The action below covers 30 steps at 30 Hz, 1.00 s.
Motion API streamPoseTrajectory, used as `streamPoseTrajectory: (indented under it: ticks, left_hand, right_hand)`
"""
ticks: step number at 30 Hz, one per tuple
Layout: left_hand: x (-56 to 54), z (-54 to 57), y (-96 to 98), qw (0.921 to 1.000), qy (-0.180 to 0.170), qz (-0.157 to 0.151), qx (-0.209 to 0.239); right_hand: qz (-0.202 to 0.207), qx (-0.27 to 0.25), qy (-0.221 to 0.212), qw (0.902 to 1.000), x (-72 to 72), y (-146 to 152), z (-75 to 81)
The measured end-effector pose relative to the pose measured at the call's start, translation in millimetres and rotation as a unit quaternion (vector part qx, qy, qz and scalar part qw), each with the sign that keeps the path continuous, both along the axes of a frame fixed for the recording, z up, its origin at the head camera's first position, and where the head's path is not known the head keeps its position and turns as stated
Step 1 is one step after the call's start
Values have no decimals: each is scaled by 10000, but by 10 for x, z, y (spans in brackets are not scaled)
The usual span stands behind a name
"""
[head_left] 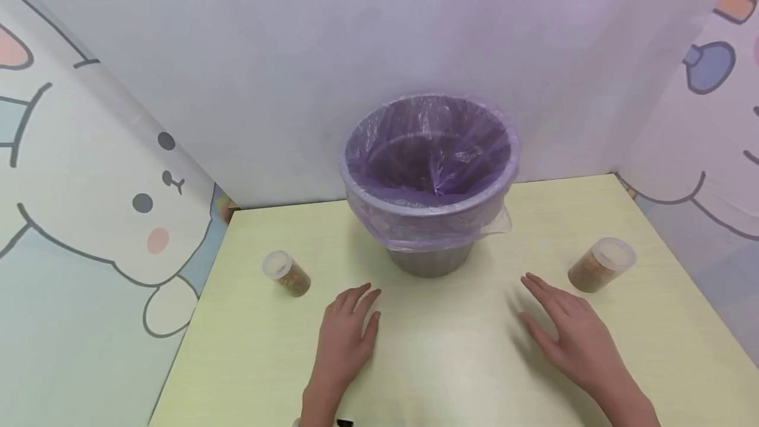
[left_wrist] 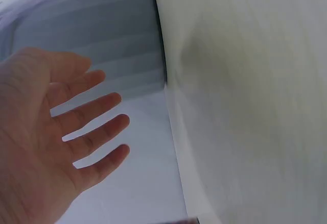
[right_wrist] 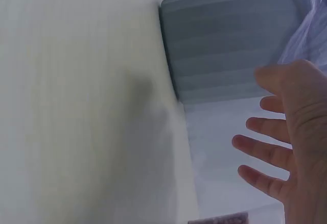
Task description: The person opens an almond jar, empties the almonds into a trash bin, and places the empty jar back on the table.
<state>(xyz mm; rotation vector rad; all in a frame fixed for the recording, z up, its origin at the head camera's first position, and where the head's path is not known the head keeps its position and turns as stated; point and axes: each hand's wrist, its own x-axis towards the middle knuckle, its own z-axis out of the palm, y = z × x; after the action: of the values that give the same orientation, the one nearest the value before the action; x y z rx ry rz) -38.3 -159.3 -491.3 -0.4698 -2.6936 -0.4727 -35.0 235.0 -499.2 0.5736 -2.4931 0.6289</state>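
Observation:
A grey bin (head_left: 429, 262) lined with a purple plastic bag (head_left: 427, 232) stands at the back middle of the table. The bag folds over the rim and hangs down outside. My left hand (head_left: 344, 341) is in front of the bin to the left, fingers spread and holding nothing. To the right, my right hand (head_left: 572, 335) hovers with its fingers apart and also holds nothing. A small clear jar (head_left: 293, 279) with a whitish lid and brown contents stands beyond the left hand. A similar jar (head_left: 593, 269) stands just beyond the right hand.
The pale yellow table (head_left: 439, 361) meets a plain whitish back wall (head_left: 284, 84) behind the bin. Side panels with cartoon animals stand left (head_left: 89, 183) and right (head_left: 705, 143).

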Motion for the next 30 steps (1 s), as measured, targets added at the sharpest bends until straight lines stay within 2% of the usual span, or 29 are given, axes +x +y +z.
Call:
streamPoseTrajectory:
  ticks: [4, 8, 15, 20, 25, 30]
  left_hand:
    - [-38, 10, 148, 9992, 111, -353, 125]
    - [-92, 21, 320, 9971, 101, -731, 173]
    - [-168, 59, 643, 9914, -212, -1268, 229]
    - [-254, 77, 894, 9858, -336, -1639, 153]
    - [-351, 100, 1096, 9811, -205, -1923, -34]
    - [-454, 155, 1288, 9766, -442, -2103, -67]
  right_hand:
    - [-102, -410, 79, 9991, 42, 38, -46]
    - [-362, -963, -38, 9947, 88, 81, -98]
    - [-984, -1878, -479, 9761, 194, 130, -216]
    - [-1661, -2371, -807, 9538, 245, 224, -252]
    - [-2446, -2594, -1553, 9213, 253, 314, -269]
    - [-2746, -2762, -2200, 8944, 201, 404, -265]
